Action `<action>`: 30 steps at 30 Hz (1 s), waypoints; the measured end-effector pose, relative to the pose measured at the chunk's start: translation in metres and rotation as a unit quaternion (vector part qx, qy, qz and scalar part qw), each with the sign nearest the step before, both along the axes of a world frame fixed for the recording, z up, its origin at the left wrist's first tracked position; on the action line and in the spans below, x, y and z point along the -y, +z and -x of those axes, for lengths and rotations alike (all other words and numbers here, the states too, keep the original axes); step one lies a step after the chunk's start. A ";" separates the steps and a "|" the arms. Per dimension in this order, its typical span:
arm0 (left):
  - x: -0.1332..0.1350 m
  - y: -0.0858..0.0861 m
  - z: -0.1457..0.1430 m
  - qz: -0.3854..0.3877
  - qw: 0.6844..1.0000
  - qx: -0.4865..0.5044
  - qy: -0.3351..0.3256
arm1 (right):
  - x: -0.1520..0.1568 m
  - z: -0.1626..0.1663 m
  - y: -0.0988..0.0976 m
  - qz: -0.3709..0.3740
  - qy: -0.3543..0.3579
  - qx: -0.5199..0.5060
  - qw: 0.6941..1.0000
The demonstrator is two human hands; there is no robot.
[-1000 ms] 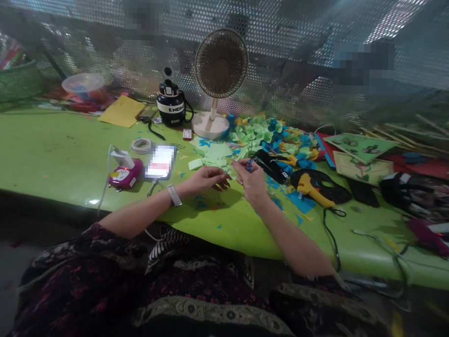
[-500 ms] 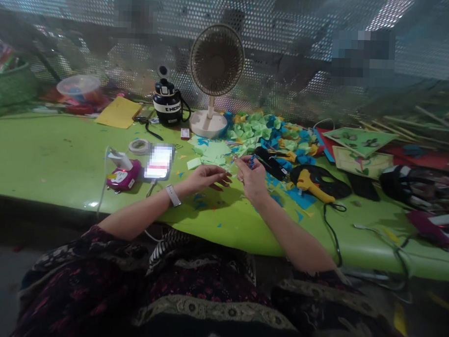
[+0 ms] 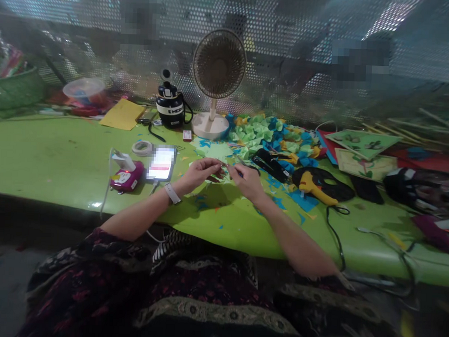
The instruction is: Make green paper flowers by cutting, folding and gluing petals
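My left hand [image 3: 199,171], with a white watch on the wrist, hovers over the green table [image 3: 55,157] with fingers curled in a pinch on a small light green paper piece [image 3: 220,174]. My right hand [image 3: 247,181] is close beside it, fingers closed on a small blue-handled tool, seemingly scissors, partly hidden. Both hands meet over loose light green paper sheets [image 3: 214,152]. Blue and green paper scraps lie scattered below them.
A small desk fan [image 3: 217,80], a dark bottle [image 3: 170,105], a phone [image 3: 160,163], a pink device [image 3: 124,177] and a tape roll [image 3: 142,147] lie to the left. A heap of folded paper pieces [image 3: 270,133], a yellow glue gun [image 3: 315,185] with cables lie right.
Both hands moved a little forward and closer together; the left hand's fingers, loosely spread before, now pinch the paper next to the right hand.
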State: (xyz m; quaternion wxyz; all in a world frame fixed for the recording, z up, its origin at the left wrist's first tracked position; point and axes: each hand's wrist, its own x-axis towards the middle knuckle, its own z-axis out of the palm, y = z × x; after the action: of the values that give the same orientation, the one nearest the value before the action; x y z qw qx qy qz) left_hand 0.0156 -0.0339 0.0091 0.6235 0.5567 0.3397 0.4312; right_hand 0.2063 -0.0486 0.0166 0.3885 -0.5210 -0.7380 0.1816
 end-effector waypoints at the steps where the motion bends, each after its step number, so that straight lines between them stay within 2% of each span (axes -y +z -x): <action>1: 0.000 0.000 0.000 0.003 1.000 0.000 -0.002 | -0.001 -0.001 -0.001 -0.001 0.003 0.007 1.000; 9: -0.001 -0.004 0.001 -0.005 1.000 -0.003 -0.007 | -0.002 -0.003 -0.002 0.001 0.030 0.016 0.999; 21: 0.001 0.000 0.001 -0.024 0.999 -0.043 0.001 | -0.001 -0.003 -0.001 0.015 0.051 0.005 0.999; 30: 0.003 0.002 0.000 -0.033 0.999 -0.035 -0.004 | 0.000 -0.004 0.000 0.026 0.066 0.009 0.997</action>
State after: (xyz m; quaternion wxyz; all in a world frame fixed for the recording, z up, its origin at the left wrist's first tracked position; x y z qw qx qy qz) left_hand 0.0156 -0.0369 0.0107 0.5942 0.5932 0.3449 0.4196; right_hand 0.2099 -0.0487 0.0161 0.3557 -0.4823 -0.7692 0.2216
